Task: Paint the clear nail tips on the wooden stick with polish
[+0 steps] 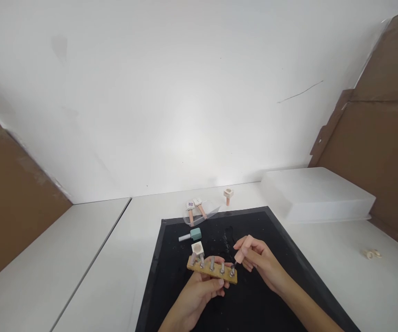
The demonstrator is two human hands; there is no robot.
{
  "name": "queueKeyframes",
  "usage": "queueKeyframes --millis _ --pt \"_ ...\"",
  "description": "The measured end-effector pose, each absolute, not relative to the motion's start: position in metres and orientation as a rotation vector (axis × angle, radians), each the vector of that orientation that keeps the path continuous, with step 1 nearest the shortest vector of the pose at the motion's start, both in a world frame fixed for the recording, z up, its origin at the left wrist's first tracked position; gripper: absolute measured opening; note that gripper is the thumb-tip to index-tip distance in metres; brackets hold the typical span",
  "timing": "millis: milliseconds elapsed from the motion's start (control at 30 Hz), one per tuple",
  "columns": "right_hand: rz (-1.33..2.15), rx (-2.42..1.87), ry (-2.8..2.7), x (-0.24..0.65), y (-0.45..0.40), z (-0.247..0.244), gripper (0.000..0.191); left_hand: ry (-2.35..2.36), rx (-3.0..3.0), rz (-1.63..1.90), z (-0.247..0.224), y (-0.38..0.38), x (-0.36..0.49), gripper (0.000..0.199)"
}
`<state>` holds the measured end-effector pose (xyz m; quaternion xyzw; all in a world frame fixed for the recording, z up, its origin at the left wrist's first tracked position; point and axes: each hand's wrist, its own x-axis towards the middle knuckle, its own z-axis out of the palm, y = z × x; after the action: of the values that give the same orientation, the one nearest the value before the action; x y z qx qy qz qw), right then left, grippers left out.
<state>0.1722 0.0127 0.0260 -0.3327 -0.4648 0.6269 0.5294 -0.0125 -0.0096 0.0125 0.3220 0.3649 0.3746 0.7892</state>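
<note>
My left hand grips a narrow tan strip from below, with fingers wrapped round it. A row of several greyish upright pieces, like false nails on stands, rises from the strip. In my right hand is a nail polish brush with a pink handle, pinched between thumb and fingers. Its dark tip meets or nearly meets the rightmost piece. Just behind the strip stands a cream square bottle, partly hidden by the pieces. Beyond it a teal bottle with a pale cap lies on its side.
The black mat covers the white table. At its far edge, two white bottles with pink caps lie on clear plastic. Another pink-capped bottle lies beyond. A white plastic box and small cream pieces are at right.
</note>
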Motion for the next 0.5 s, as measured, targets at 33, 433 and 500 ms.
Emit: queueKeyframes --millis 33,433,500 --pt "1.496 -0.792 -1.110 0.1723 0.0124 0.0266 0.025 0.786 0.695 0.813 0.0128 -0.0098 -0.0125 0.037" --pt "1.498 -0.761 -1.077 0.1722 0.0123 0.0247 0.025 0.785 0.678 0.829 0.0083 -0.0090 -0.0115 0.038" --pt "1.509 -0.761 -1.062 0.1721 0.0123 0.0240 0.026 0.782 0.669 0.831 0.0079 -0.0088 -0.0118 0.038"
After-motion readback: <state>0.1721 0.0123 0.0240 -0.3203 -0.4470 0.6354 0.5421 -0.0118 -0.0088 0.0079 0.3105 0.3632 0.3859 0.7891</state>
